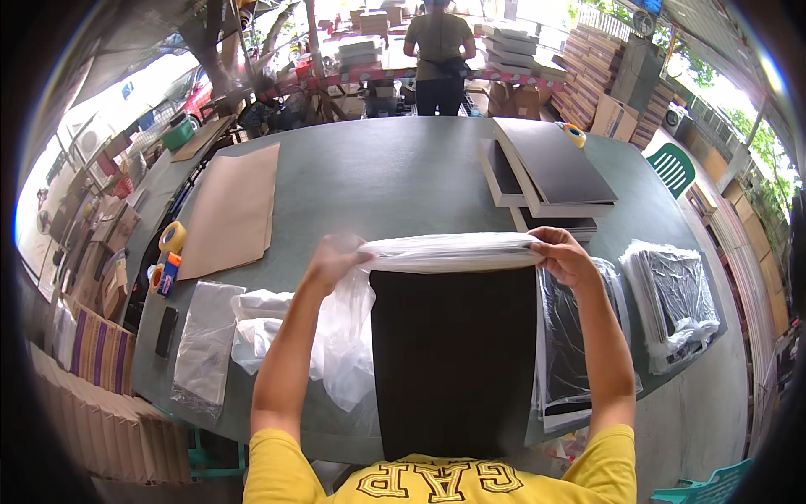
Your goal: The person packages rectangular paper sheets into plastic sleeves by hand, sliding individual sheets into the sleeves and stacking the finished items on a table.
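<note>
As fingers (550,234) pinch both ends, plastic (453,250) between, gathered

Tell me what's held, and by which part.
A plastic bag, its gathered band's left end in the left hand and right end in the right hand.

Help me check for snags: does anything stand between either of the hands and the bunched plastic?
Nothing visible does: the left hand and right hand directly grip opposite ends of the bunched plastic, at the far edge of the black sheet.
</note>
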{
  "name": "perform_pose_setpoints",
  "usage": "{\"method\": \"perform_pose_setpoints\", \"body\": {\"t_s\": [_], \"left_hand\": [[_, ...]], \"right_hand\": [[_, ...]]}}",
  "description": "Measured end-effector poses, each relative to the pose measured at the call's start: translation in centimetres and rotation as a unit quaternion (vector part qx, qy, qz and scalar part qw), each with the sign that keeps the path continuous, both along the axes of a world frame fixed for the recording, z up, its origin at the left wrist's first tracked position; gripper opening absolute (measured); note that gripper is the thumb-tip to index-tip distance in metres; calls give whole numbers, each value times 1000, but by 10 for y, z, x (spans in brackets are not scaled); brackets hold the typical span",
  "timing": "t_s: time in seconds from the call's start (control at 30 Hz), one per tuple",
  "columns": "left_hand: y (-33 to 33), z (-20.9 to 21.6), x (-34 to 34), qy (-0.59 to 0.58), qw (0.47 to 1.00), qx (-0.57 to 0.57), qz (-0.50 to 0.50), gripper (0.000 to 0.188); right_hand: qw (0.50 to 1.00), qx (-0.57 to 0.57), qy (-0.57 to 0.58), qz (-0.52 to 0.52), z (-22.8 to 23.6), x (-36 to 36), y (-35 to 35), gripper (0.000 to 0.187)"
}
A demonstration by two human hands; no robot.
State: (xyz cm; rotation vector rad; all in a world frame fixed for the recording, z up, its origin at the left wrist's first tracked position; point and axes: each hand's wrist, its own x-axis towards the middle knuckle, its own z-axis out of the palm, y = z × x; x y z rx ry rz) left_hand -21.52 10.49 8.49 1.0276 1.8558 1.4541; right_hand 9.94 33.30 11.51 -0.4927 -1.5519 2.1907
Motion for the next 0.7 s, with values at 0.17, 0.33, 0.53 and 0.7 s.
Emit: {"method": "perform_pose_setpoints", "body": {"t_s": [0.17, 0.33, 0.53, 0.7], "left_hand": [[-9, -7, 1, -185, 977, 61, -85, 27], [-54, -73, 26, -282, 946, -53, -153, 36], [-155, -113, 100, -259, 912, -249, -200, 28], [-160, -98, 102, 190, 956, -199, -97, 41]], "right_hand": [[991, -111, 56, -42, -16, 8, -10, 15], [979, -154, -119, -53, -66, 44, -53, 34], [889, 58, -423, 169, -121, 132, -145, 30], [831, 332, -436, -93, -110, 127, -183, 33]]}}
